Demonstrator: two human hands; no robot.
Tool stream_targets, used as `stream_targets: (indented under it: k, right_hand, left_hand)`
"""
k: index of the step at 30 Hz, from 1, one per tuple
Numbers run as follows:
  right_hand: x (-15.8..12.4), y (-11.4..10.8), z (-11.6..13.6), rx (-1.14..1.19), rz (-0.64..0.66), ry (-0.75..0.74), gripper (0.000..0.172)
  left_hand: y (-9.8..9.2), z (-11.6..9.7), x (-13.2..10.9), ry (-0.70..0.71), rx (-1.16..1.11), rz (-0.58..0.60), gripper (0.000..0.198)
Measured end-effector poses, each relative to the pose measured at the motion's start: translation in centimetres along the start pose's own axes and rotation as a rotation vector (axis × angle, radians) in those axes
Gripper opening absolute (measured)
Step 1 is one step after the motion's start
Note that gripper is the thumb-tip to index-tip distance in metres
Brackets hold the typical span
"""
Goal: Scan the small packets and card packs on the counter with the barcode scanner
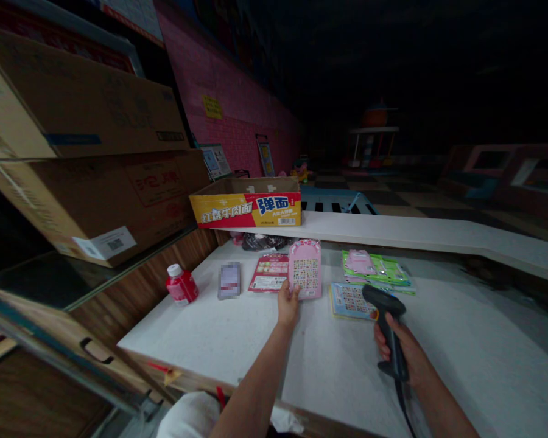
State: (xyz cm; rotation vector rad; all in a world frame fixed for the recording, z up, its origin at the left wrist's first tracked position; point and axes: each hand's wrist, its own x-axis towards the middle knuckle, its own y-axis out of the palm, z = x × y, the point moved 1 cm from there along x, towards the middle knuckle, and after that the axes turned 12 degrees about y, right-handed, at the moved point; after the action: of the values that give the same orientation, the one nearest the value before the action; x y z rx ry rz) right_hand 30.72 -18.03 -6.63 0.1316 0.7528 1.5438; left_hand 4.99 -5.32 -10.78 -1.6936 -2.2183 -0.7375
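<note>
Black gun-shaped corded barcode scanner (387, 325), clenched in right hand (397, 347), held above white counter (187, 331), its nose just beside blue printed booklet (349, 300). Left hand (287, 304) touches lower edge of pink grid-printed card (305, 269); grip there cannot be told. Flat rectangular item (229, 280) left of the card: pixelated, unreadable

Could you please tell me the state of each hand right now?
Left hand: touching a pink printed card, grip unclear.
Right hand: closed on a barcode scanner.
</note>
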Motion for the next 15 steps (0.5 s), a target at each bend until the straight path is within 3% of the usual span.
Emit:
stream_targets:
  k: [7,15]
  right_hand:
    - [-2.1,4.6,-0.8,-0.29,-0.117,0.032,0.046]
    - [-3.7,5.5,-1.3,-0.368,-0.151,0.065,0.042]
  left_hand:
    - [0.0,0.5,-0.1,0.032,0.016,-0.022,0.037]
    - [-0.4,0.3,0.0,0.072,0.202,0.012,0.025]
